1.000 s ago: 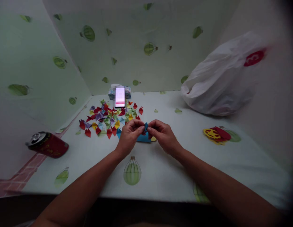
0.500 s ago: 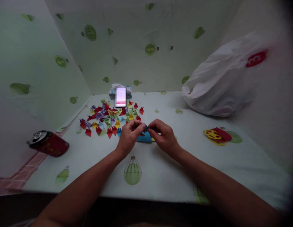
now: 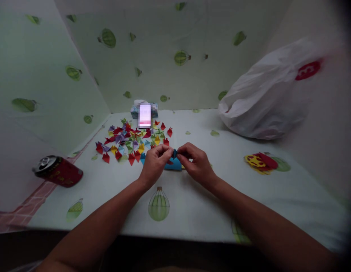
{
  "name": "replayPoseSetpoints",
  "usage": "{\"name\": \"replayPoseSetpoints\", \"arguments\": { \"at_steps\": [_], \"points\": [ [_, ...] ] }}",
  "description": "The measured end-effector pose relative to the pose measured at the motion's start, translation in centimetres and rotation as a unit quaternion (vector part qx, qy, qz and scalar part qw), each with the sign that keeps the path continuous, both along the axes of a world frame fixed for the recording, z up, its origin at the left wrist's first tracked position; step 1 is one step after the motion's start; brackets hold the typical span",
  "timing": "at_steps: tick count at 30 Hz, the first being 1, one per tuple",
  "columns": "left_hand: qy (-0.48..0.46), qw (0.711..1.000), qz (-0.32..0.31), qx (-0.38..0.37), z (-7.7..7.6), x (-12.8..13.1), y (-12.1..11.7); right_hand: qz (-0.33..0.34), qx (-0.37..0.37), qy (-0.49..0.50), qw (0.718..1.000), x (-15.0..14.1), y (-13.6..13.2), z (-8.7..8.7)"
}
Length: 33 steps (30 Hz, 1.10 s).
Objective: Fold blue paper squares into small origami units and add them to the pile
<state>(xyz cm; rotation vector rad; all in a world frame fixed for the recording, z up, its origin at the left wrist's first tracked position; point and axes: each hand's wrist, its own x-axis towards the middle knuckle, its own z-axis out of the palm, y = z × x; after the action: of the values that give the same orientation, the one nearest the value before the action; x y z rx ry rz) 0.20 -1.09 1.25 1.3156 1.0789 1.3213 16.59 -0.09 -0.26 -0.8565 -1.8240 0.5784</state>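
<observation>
A small dark blue piece of folded paper [image 3: 174, 153] is pinched between my two hands, above the middle of the table. My left hand [image 3: 156, 163] grips its left side with thumb and forefinger. On its right side, the fingertips of my right hand [image 3: 196, 160] close on it. Beneath them lies brighter blue paper [image 3: 174, 164], partly covered by my fingers, with a yellowish edge showing by my right hand. Just beyond my left hand spreads a pile of folded paper pieces [image 3: 131, 139] in red, yellow, purple, green and blue.
A phone with a lit screen [image 3: 145, 115] leans on a tissue box [image 3: 134, 110] at the back. The red can [image 3: 60, 172] stands at left. At right are a white plastic bag [image 3: 257, 98] and red and yellow paper cutouts [image 3: 260, 162]. The table's front edge [image 3: 175, 238] is near me.
Both hands keep almost the same place and grip. The folded blue paper between the fingertips shows slightly more, with a point upward.
</observation>
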Motion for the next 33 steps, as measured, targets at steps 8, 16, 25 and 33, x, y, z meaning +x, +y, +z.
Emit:
{"name": "replayPoseSetpoints", "arguments": {
  "at_steps": [8, 16, 25, 33],
  "points": [
    [0.002, 1.000, -0.015, -0.012, -0.03, -0.13, 0.02, 0.007, 0.013, -0.003, 1.000, 0.01, 0.04, -0.08],
    [-0.003, 1.000, -0.011, -0.022, 0.01, 0.00, 0.07, 0.009, 0.033, -0.004, 0.999, -0.04, 0.12, -0.20],
    [-0.025, 0.999, -0.021, -0.036, 0.14, 0.16, -0.04, 0.030, -0.036, 0.045, 0.998, -0.05, 0.14, -0.21],
    [-0.066, 0.996, -0.036, -0.057, -0.12, 0.28, 0.23, 0.088, -0.185, 0.181, 0.962, -0.32, 0.10, -0.38]
  ]
}}
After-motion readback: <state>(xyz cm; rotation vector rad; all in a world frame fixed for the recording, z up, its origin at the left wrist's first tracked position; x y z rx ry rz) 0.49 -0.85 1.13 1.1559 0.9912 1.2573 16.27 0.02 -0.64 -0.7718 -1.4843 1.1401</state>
